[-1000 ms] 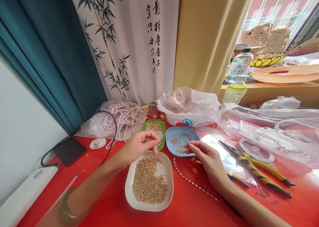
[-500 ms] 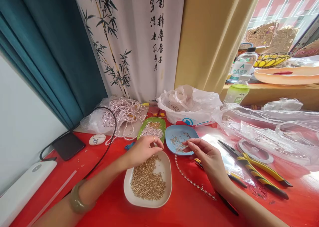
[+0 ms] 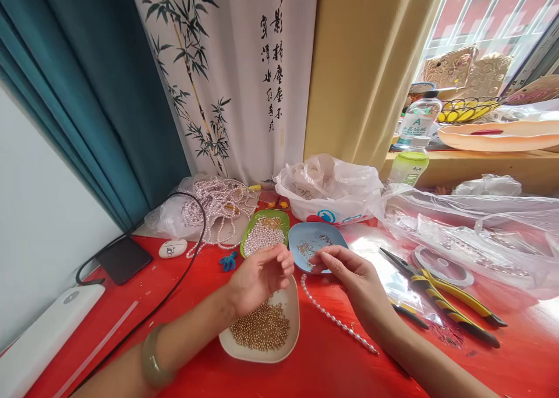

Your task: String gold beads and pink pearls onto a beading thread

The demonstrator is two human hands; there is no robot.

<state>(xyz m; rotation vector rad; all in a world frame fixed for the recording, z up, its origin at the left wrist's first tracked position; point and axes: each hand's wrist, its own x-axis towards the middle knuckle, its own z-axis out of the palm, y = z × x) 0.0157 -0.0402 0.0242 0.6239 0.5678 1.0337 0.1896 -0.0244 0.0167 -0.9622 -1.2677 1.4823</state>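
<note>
My left hand (image 3: 264,278) is above the cream tray (image 3: 291,338) of small gold beads (image 3: 261,330), its fingers curled loosely inward. Whatever those fingers may hold does not show. At the near edge of the blue dish (image 3: 336,235), which contains small metal findings (image 3: 309,249), my right hand (image 3: 353,273) is closed in a pinch. What it grips is too small to make out. A strand of pearl beads (image 3: 332,316) lies on the red table below, its upper end just beneath the right fingertips. Whether a thread joins them cannot be seen.
A green tray (image 3: 286,218) of white and gold beads stands behind the left hand. Yellow-black pliers (image 3: 437,299) and a clear spool (image 3: 443,265) lie right. Bead strings (image 3: 218,203), plastic bags (image 3: 329,194), a black cable (image 3: 174,287) and a phone (image 3: 124,260) lie around.
My left hand has turned and moved slightly nearer, its fingers now curled upward. The right hand has shifted slightly left. The bead strand's upper end sits lower, apart from the blue dish.
</note>
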